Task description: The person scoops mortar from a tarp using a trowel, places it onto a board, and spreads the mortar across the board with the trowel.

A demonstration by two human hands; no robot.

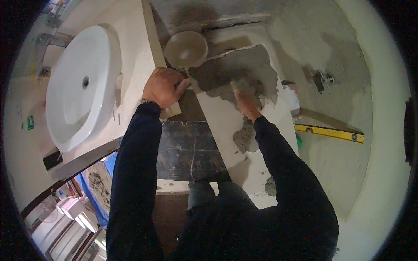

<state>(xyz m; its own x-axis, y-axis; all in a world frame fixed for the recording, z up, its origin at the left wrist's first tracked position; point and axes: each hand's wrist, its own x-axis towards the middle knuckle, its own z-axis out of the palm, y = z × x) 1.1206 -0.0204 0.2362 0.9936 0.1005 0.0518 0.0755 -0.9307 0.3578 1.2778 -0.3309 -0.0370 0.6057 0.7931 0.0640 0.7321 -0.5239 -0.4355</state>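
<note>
Grasping a pale-handled tool (235, 88) at 1 o'clock in the head view, a person's right hand (246, 105) wraps its fingers around it over grey mortar (260, 65). Between 10 and 11 o'clock, the left hand (163, 88) rests on the edge of the counter (135, 48); whether its fingers clench cannot be told.

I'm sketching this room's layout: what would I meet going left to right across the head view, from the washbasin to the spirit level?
White washbasin, left hand, right hand, yellow spirit level.
</note>
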